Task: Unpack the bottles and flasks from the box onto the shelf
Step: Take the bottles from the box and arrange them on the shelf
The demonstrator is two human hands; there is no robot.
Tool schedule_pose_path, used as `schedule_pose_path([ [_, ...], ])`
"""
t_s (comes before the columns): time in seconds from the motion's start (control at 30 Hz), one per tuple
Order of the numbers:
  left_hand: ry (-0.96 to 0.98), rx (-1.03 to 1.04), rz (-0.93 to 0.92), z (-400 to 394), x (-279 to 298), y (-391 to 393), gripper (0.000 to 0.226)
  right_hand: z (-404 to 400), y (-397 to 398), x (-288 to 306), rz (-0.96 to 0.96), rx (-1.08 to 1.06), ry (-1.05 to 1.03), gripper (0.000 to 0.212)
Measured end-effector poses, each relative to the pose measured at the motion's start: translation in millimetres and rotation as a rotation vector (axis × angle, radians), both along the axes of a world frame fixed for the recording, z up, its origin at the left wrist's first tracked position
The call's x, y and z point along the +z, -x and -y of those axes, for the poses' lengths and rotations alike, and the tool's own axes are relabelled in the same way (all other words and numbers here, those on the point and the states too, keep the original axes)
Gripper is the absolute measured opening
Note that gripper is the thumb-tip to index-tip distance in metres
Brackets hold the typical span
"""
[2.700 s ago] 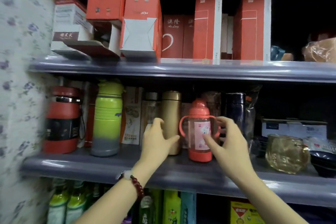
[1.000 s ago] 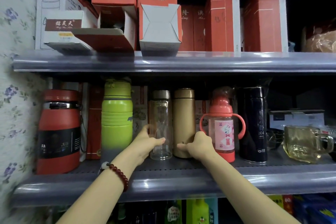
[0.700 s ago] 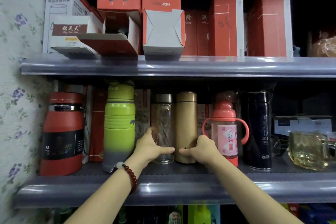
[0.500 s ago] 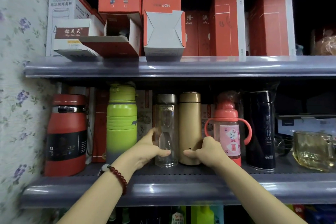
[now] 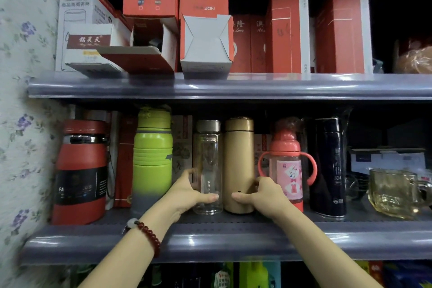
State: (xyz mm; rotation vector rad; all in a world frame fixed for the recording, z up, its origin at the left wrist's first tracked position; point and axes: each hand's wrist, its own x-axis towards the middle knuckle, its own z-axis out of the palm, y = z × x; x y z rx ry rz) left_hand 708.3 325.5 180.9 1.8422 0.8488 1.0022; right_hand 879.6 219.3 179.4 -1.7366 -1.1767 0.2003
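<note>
On the grey middle shelf stand a red flask, a green bottle, a clear glass bottle, a gold flask, a pink handled bottle and a dark flask, all upright. My left hand wraps the lower part of the glass bottle, thumb across its front. My right hand grips the base of the gold flask. The two bottles stand side by side, almost touching.
Red and white cartons, two with open flaps, fill the upper shelf. A glass mug and a flat box sit at the right of the middle shelf. Floral wallpaper bounds the left. More bottles show on the shelf below.
Both hands left the pink bottle and moved left onto the glass bottle and gold flask. Over the last second the hands kept their hold; the two bottles shifted slightly on the shelf.
</note>
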Motion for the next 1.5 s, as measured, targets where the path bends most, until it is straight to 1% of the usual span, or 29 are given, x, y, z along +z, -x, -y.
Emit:
schedule_pose_path([
  [0.1,0.023,0.000,0.010,-3,-3,-1,0.067,1,1,0,0.033,-0.004,0.003,0.052],
  [0.2,0.019,-0.022,0.038,-3,-4,-2,0.060,1,2,-2,0.080,-0.030,-0.010,0.054],
  [0.37,-0.056,0.047,0.040,3,-3,-1,0.065,4,8,-2,0.142,-0.042,-0.044,0.056],
  [0.57,-0.111,0.055,0.015,10,0,1,0.061,13,15,-1,0.215,-0.078,-0.113,0.056],
  [0.8,-0.082,0.052,-0.049,15,2,4,0.060,16,17,2,0.203,-0.077,-0.083,0.053],
  [0.93,-0.097,0.057,-0.105,29,7,6,0.067,18,19,4,0.191,-0.066,-0.051,0.055],
  [1.0,-0.107,0.028,-0.138,36,11,9,0.059,22,20,7,0.173,-0.056,-0.005,0.054],
  [1.07,-0.118,0.011,-0.150,46,16,17,0.039,29,21,11,0.199,-0.084,0.023,0.051],
  [1.1,-0.132,0.011,-0.157,54,19,23,0.035,34,23,14,0.239,-0.113,0.005,0.047],
  [1.13,-0.150,0.021,-0.169,58,21,31,0.042,40,28,18,0.287,-0.138,-0.040,0.044],
  [1.17,-0.171,0.047,-0.155,63,23,40,0.052,47,36,20,0.334,-0.151,-0.099,0.042],
  [1.2,-0.199,0.084,-0.123,66,25,52,0.051,52,46,22,0.380,-0.150,-0.165,0.043],
  [1.27,-0.308,0.188,0.040,71,26,84,0.023,57,70,24,0.433,-0.071,-0.277,0.051],
  [1.3,-0.377,0.290,0.128,71,27,103,0.011,56,83,24,0.418,0.005,-0.306,0.056],
  [1.33,-0.435,0.409,0.207,66,26,121,0.005,50,95,24,0.374,0.088,-0.311,0.061],
  [1.37,-0.471,0.525,0.275,61,24,140,0.007,43,107,23,0.316,0.161,-0.289,0.068],
  [1.4,-0.490,0.629,0.302,54,23,156,0.012,34,119,22,0.257,0.220,-0.252,0.076],
  [1.43,-0.494,0.728,0.277,49,21,170,0.019,23,129,22,0.209,0.265,-0.214,0.083],
  [1.5,-0.476,0.877,0.126,36,15,190,0.043,1,150,20,0.134,0.328,-0.170,0.090],
])
